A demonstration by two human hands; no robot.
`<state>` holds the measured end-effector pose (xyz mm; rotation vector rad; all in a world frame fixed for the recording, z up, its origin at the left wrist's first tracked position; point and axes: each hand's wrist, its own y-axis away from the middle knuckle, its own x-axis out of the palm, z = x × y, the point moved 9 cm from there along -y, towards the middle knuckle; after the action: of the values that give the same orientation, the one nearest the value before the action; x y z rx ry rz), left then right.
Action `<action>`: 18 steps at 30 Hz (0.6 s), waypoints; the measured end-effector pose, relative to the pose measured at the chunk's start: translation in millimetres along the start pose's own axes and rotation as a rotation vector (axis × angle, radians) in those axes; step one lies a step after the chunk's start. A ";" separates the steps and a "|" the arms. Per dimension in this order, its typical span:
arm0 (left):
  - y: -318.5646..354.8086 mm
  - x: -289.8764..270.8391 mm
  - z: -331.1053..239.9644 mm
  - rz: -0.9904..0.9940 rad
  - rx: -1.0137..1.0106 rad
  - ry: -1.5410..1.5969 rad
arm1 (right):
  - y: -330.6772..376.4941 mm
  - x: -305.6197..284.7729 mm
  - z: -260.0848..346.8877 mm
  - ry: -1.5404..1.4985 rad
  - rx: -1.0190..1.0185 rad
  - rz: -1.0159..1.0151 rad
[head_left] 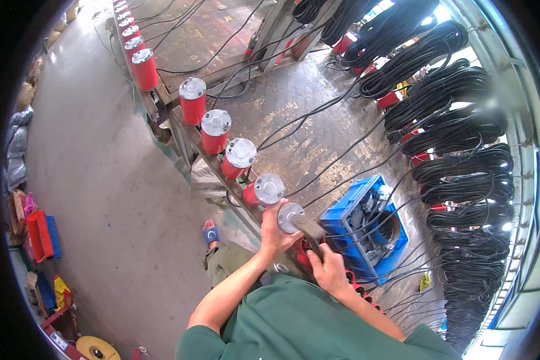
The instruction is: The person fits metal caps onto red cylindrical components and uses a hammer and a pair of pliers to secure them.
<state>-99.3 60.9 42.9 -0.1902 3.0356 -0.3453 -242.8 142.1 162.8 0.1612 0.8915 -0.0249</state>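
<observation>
My left hand (274,233) wraps round a red cylinder, apparently a motor or pump body, just below its silver end cap (288,217). In my right hand (330,271) is a hammer (309,227), its blurred grey-brown head over the right edge of that cap. I cannot tell whether the head touches the metal. Just beyond my left hand stands another red cylinder (253,195) with a silver cap. More of these, such as the red cylinder (215,143), line the bench edge away from me. My hands partly hide the held cylinder.
Right of my hands, a blue crate (348,225) holds dark scraps and a round container. Black cables (318,111) cross the worn bench (282,90) toward hanging cable coils (462,165). A grey floor (114,180) lies left, with red and blue bins (41,236) beyond it.
</observation>
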 end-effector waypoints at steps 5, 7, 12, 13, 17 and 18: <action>-0.7 -5.2 10.7 0.008 -0.046 0.040 | -11.1 -3.5 -1.6 0.034 0.195 0.212; 3.1 -8.0 8.2 0.000 -0.043 0.033 | -9.4 -16.6 20.6 -0.053 0.102 0.177; -0.2 3.5 5.0 0.018 0.001 0.034 | 5.0 13.5 -21.2 0.062 -0.007 0.002; -0.6 1.8 5.5 0.012 0.008 0.028 | 2.2 22.5 -23.9 -0.015 0.069 0.026; 2.0 -2.2 2.4 0.014 -0.010 0.032 | -1.0 3.8 -24.8 -0.270 0.347 0.222; -0.6 -4.9 3.5 -0.006 -0.040 0.039 | -3.5 -9.6 -0.2 -0.277 0.304 0.198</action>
<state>-94.1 60.2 39.9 -0.1976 3.0829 -0.2931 -249.2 138.2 169.7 0.5167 0.5878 0.0018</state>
